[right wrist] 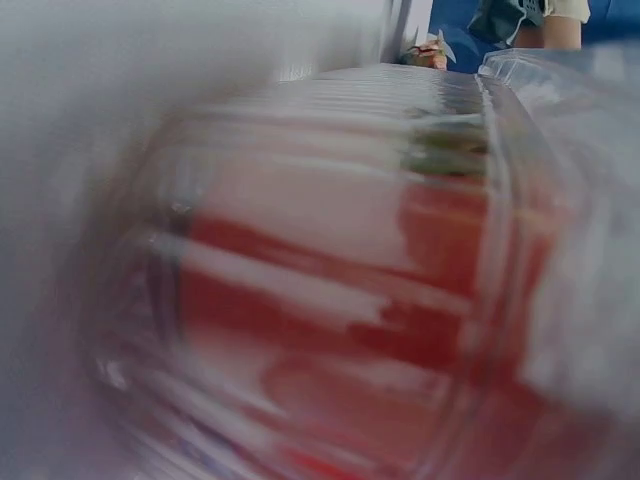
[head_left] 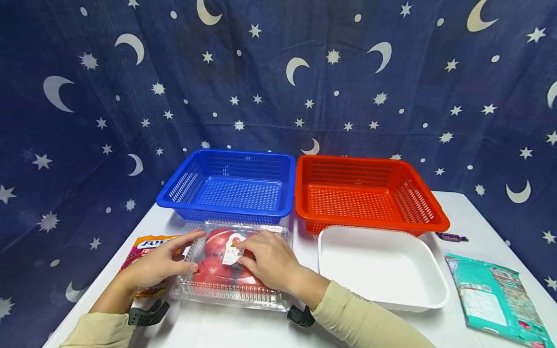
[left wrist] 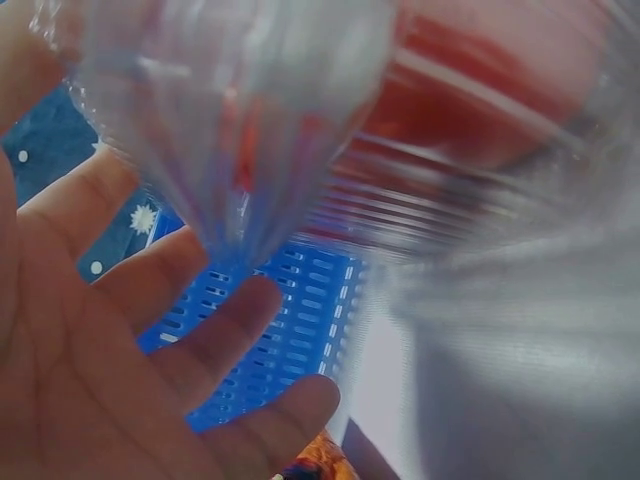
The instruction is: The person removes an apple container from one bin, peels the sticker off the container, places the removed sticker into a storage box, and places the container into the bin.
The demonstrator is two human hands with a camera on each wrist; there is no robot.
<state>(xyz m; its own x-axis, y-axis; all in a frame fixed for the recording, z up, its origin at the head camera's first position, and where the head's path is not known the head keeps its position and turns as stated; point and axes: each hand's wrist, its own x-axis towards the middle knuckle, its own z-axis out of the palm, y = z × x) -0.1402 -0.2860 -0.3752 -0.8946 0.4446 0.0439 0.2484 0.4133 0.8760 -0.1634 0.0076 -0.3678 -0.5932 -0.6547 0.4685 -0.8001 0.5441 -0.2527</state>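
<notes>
A clear plastic clamshell box (head_left: 230, 299) lies on the white table, holding large red tomato-like fruits (head_left: 215, 270) under its lid. A white label (head_left: 230, 253) with a small red and green picture is on the lid. My right hand (head_left: 270, 258) reaches over the box from the right, its bent thumb and forefinger slightly apart at the label. Beside the box's left edge is my left hand (head_left: 161, 263), fingers spread and loosely bent around that corner. The left wrist view shows its fingers (left wrist: 215, 345) apart. The right wrist view shows the box's ribbed side (right wrist: 330, 280), blurred.
Blue (head_left: 226, 212) and red (head_left: 370, 224) perforated baskets stand side by side behind the box. A white tub (head_left: 383, 270) is to the right, with a teal packet (head_left: 496, 295) beyond it. An orange snack packet (head_left: 150, 241) lies left; a small purple-wrapped item (head_left: 452, 237) lies by the red basket.
</notes>
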